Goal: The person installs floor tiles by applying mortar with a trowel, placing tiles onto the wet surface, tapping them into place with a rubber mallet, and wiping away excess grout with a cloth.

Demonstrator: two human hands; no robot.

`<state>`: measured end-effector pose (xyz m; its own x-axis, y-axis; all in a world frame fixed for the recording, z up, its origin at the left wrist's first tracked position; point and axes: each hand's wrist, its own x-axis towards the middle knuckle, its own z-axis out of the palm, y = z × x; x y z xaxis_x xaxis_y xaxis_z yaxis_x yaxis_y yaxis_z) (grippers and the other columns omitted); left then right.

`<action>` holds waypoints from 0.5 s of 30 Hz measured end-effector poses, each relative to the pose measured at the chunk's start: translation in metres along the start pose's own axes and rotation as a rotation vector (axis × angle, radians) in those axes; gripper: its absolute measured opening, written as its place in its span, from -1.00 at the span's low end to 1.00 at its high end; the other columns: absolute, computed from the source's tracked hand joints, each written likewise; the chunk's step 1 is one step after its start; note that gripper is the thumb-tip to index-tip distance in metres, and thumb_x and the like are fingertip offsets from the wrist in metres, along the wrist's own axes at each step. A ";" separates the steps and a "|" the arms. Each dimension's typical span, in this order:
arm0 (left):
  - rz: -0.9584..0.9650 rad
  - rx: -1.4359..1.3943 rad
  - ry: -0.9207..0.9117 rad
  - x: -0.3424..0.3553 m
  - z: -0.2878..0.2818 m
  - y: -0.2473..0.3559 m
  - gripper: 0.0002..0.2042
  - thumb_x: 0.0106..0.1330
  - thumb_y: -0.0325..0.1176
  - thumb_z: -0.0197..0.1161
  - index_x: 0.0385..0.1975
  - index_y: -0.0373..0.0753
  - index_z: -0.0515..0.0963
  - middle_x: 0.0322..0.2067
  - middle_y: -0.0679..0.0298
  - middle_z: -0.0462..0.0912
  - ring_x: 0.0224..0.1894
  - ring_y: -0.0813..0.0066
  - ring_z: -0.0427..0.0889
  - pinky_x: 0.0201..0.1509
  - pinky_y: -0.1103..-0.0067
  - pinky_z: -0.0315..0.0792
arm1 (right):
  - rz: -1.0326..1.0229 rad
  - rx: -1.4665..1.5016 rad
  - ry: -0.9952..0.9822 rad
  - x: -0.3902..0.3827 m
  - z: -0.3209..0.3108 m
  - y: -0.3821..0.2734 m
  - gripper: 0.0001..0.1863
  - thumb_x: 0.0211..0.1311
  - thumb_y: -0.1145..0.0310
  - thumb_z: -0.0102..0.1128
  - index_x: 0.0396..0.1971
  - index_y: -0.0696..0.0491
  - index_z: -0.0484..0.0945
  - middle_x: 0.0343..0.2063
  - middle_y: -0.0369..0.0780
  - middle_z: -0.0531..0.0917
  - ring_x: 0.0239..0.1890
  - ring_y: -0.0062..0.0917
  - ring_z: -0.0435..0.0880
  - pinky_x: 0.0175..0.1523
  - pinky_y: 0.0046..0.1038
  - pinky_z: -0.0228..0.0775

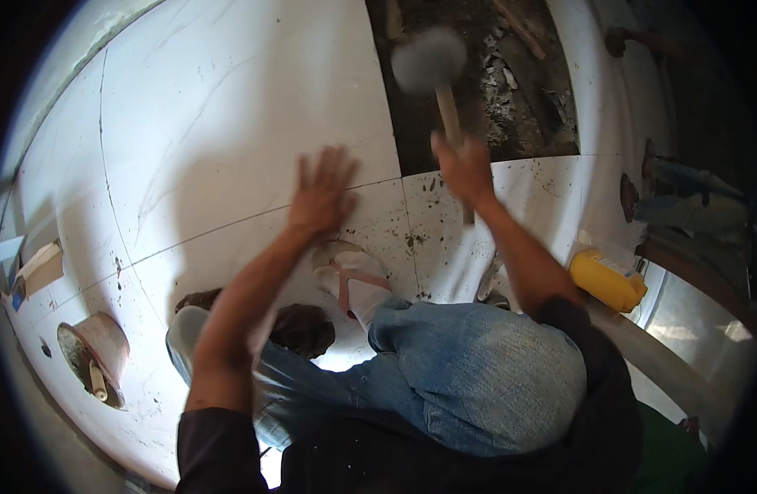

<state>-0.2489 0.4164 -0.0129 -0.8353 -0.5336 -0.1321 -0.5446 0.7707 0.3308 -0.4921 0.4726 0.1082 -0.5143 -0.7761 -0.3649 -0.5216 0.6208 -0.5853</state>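
A rubber mallet with a dark grey head and a wooden handle is in my right hand [466, 171], its fingers wrapped round the handle. The mallet's head [429, 61], smeared by motion, is raised over the bare, dark patch of rough ground [527, 90] between the tiles. My left hand [323, 191] is spread with its fingers apart over a large white floor tile [288, 107], close to the joint line. It holds nothing; whether the palm touches the tile I cannot tell. Dark specks of dirt lie on the tiles near my right hand.
A bucket [95, 358] with a wooden-handled tool inside lies tipped at the left. Beyond it sits an open cardboard box [41, 267]. A yellow jerrycan [607, 280] lies at the right. Another person's legs [691, 193] show at the far right. My sandalled foot [358, 284] rests below my hands.
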 end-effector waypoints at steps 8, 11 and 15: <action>0.167 0.006 -0.008 0.062 0.000 0.037 -0.38 0.36 0.10 -0.09 0.38 0.05 0.07 0.44 0.26 -0.09 0.48 0.20 -0.20 0.42 -0.08 -0.38 | 0.660 -0.120 -0.020 -0.253 0.069 0.151 -0.55 0.15 0.05 0.22 -0.26 0.19 0.54 -0.39 0.06 0.59 -0.23 -0.03 0.59 -0.10 -0.15 0.39; -0.307 0.350 0.253 0.106 -0.007 -0.081 -0.37 0.34 0.20 -0.13 0.33 0.01 0.19 0.41 0.26 0.03 0.48 0.21 -0.18 0.32 -0.26 -0.43 | 0.686 -0.128 -0.022 -0.285 0.087 0.175 -0.51 0.14 0.04 0.24 -0.16 0.18 0.48 -0.29 0.06 0.54 -0.15 -0.03 0.53 -0.02 -0.15 0.33; -0.927 0.508 0.457 0.061 -0.058 -0.249 -0.29 0.36 0.25 -0.25 0.42 -0.01 -0.04 0.43 0.15 -0.07 0.48 0.11 -0.21 0.29 -0.28 -0.33 | 0.605 -0.218 0.133 -0.274 0.071 0.197 -0.42 0.12 0.02 0.27 -0.03 0.16 0.40 -0.15 0.06 0.47 -0.04 -0.03 0.45 0.09 -0.15 0.25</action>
<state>-0.1595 0.1716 -0.0490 -0.0495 -0.9649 0.2577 -0.9893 0.0120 -0.1452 -0.4051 0.7996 0.0415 -0.8328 -0.2708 -0.4829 -0.2323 0.9626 -0.1393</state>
